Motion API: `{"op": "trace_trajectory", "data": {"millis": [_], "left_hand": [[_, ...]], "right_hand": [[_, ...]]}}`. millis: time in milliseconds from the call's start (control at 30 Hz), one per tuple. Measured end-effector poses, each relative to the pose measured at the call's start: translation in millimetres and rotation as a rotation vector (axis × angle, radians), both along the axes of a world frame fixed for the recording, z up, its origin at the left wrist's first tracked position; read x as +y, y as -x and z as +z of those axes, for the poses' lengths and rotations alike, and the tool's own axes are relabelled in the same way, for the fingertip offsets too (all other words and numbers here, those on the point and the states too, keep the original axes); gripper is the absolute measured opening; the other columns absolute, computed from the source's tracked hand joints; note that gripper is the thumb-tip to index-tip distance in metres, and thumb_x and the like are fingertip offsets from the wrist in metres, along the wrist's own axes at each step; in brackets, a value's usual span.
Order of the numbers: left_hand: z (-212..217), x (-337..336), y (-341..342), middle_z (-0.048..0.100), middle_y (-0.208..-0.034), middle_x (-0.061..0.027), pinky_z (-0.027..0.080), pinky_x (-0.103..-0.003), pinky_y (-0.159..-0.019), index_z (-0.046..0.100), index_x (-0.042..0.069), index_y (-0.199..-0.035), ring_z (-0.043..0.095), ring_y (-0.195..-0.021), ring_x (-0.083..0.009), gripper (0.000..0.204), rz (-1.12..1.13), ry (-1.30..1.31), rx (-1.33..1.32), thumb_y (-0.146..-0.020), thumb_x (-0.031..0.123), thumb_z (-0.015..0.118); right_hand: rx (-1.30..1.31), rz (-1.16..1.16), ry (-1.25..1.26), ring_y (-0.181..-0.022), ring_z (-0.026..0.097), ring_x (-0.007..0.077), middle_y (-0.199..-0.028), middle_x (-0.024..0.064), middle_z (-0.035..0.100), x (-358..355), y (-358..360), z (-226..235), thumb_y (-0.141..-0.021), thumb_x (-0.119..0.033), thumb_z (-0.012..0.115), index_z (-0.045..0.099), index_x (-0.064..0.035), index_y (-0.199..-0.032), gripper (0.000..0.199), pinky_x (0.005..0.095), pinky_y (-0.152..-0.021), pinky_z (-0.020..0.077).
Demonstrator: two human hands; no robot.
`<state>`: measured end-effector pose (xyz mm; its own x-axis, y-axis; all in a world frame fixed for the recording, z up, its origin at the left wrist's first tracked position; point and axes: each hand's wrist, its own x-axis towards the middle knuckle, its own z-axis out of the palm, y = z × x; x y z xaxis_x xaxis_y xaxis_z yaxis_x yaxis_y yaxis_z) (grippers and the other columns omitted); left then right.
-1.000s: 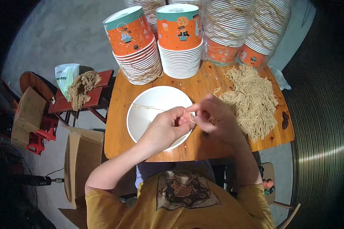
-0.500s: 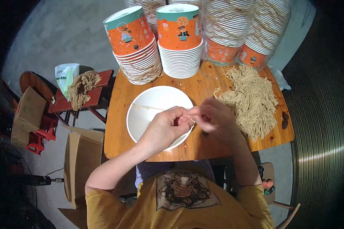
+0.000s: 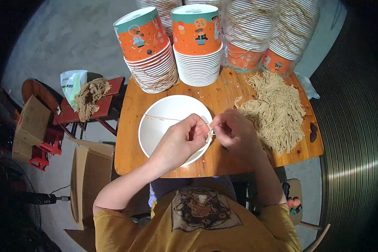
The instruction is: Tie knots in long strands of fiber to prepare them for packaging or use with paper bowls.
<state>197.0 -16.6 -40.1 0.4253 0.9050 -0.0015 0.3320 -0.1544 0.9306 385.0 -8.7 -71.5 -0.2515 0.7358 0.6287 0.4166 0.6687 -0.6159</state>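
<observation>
A white paper bowl (image 3: 164, 122) lies on the wooden table (image 3: 126, 147) in front of me. A thin beige string (image 3: 159, 118) crosses the bowl's top and runs to its right rim. My left hand (image 3: 181, 138) rests over the bowl's right side, fingers pinched on the string. My right hand (image 3: 235, 133) is just to the right, fingertips also pinching the string at the rim. The two hands almost touch. A loose heap of beige strings (image 3: 275, 109) lies on the table right of my right hand.
Stacks of orange and white paper bowls (image 3: 197, 46) stand along the table's far edge, some wrapped in string. A red stool (image 3: 98, 105) at the left carries another string bundle (image 3: 90, 94) and a plastic bag. Cardboard boxes (image 3: 88, 176) sit on the floor left of me.
My hands stay pinched together at the bowl's right rim, with only small finger movements on the string. The bowl has not moved.
</observation>
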Motion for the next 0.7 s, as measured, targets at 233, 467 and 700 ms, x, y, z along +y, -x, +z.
{"op": "trace_trajectory", "data": {"millis": [233, 467, 700], "left_hand": [[3, -4, -2, 0.053, -0.071, -0.0029, 0.044, -0.028, -0.06, 0.052, 0.001, -0.089, 0.051, -0.064, -0.0107, 0.01, 0.041, -0.087, 0.042, -0.088, 0.008, 0.058], [3, -5, -2, 0.055, -0.072, -0.0074, 0.044, -0.03, -0.059, 0.043, 0.002, -0.092, 0.054, -0.063, -0.0146, 0.015, 0.058, -0.117, 0.073, -0.09, 0.008, 0.057], [0, -5, -2, 0.055, -0.077, -0.009, 0.047, -0.031, -0.061, 0.041, 0.003, -0.093, 0.056, -0.065, -0.0159, 0.015, 0.057, -0.049, -0.024, -0.09, 0.006, 0.056]], "right_hand": [[-0.009, 0.06, 0.11, -0.064, 0.058, 0.0209, -0.074, 0.0066, 0.054, -6, -3, 7, -0.074, -0.004, 0.067, 0.056, -0.0051, -0.088, 0.017, 0.0322, -0.058, 0.0473], [-0.1, 0.117, 0.165, -0.064, 0.058, 0.0222, -0.078, 0.0078, 0.052, -14, 0, 18, -0.076, -0.009, 0.068, 0.055, -0.0058, -0.096, 0.023, 0.0342, -0.059, 0.048], [-0.109, 0.002, 0.026, -0.059, 0.051, 0.0168, -0.072, 0.0042, 0.049, -17, 6, 11, -0.071, -0.005, 0.073, 0.06, -0.0069, -0.09, 0.023, 0.0305, -0.053, 0.0416]]}}
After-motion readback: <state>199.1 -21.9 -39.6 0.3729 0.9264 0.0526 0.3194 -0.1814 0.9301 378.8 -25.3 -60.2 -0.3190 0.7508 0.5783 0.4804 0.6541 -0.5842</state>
